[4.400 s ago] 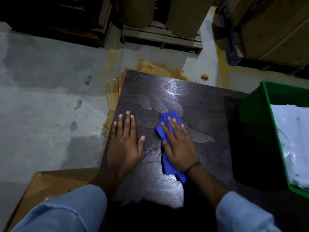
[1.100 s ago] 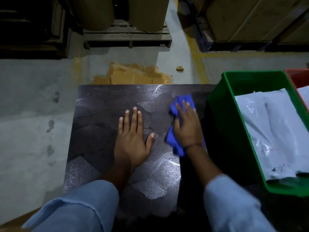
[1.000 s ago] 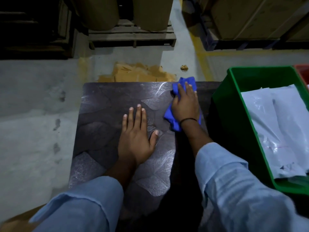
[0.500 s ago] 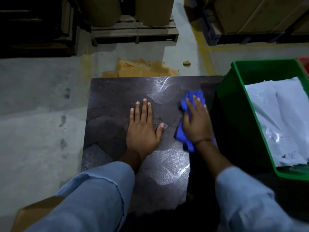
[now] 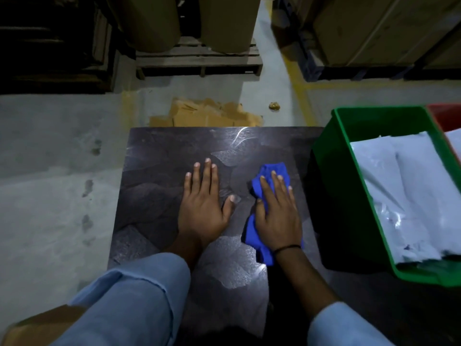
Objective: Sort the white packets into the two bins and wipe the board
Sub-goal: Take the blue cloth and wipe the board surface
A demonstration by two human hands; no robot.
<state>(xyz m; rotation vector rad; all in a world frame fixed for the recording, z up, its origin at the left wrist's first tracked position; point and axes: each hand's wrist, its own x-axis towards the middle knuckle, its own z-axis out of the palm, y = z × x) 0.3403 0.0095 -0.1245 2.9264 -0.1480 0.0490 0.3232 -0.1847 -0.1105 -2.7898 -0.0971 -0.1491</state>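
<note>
the dark board (image 5: 162, 171), glossy with a scuffed, leaf-like pattern, lies under both hands. the left hand (image 5: 202, 206) has its fingers flat and released on the board. the right hand (image 5: 278, 216) has straight fingers pressing a crumpled blue cloth (image 5: 273, 168). right of those fingers, crinkly white packets (image 5: 404, 196) fill a green plastic bin (image 5: 331, 171).

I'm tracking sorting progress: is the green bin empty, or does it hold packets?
It holds packets: white packets lie piled inside the green bin, covering most of its floor, below the rim. How many cannot be told.
</note>
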